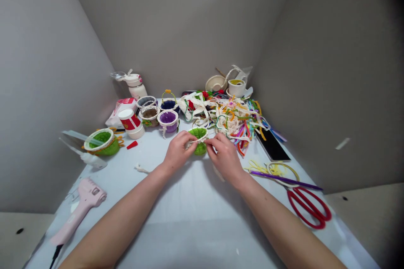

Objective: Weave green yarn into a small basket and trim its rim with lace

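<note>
A small green woven basket (200,149) with a whitish rim stands mid-table between my two hands. My left hand (180,147) is closed at the rim's left front, pinching a thin whitish strip of trim. From the other side, my right hand (222,151) pinches at the same trim, at the front right of the rim. A pale loose end (218,174) hangs below the right hand. The fingertips hide part of the basket's front, and I cannot make out exactly how the trim is fixed there.
Several small pots, one purple (168,122), stand at the back left. A heap of lace and coloured strips (227,117) lies behind. At right are a phone (273,146), purple stick (290,180) and red-handled scissors (309,207); at left, a pink glue gun (82,207) and another green basket (110,148).
</note>
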Motion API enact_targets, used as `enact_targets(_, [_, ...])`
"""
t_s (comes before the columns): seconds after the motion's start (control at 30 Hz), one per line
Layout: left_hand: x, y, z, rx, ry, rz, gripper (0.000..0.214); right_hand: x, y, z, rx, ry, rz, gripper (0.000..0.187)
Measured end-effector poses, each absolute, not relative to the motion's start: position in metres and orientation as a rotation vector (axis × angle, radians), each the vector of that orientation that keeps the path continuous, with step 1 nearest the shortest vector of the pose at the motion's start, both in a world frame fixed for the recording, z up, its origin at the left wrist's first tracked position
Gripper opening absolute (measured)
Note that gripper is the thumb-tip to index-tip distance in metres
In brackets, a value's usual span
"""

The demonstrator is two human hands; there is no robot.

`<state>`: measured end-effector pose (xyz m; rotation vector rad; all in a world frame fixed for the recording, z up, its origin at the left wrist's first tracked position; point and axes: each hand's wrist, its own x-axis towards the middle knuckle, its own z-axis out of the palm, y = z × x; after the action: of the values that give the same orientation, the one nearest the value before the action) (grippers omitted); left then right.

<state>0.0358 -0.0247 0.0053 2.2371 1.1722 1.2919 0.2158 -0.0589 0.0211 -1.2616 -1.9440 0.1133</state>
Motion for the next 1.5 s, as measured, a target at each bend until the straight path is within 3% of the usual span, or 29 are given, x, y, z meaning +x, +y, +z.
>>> enact_targets(0.5, [0.044, -0.032, 0.001, 2.339, 1.172, 1.325, 0.006, 0.206, -0.068, 0.020, -1.334, -1.819, 0.287, 0.018])
enact_targets(0.63, [0.046, -0.034, 0.001, 2.354, 1.174, 1.306, 0.007, 0.204, -0.062, 0.013, -1.338, -1.590, 0.618, 0.009])
enact_targets(0.8, [0.044, -0.036, 0.000, 2.381, 1.166, 1.258, 0.007, 0.208, -0.053, 0.008, -1.253, -1.322, 0.991, 0.026])
enact_targets(0.87, [0.042, -0.037, 0.000, 2.401, 1.165, 1.248, 0.008, 0.216, -0.050, 0.016, -1.277, -1.471, 0.906, 0.022])
enact_targets(0.97, [0.040, -0.039, 0.000, 2.438, 1.156, 1.229, 0.008, 0.230, -0.044, 0.039, -1.379, -1.827, 0.475, 0.010])
enact_targets(1.07, [0.039, -0.041, -0.001, 2.463, 1.146, 1.233, 0.009, 0.232, -0.035, 0.059, -1.449, -2.112, 0.315, 0.011])
enact_targets(1.5, [0.034, -0.044, -0.004, 2.450, 1.114, 1.206, 0.010, 0.215, -0.012, 0.089, -1.464, -2.503, 0.774, 0.014])
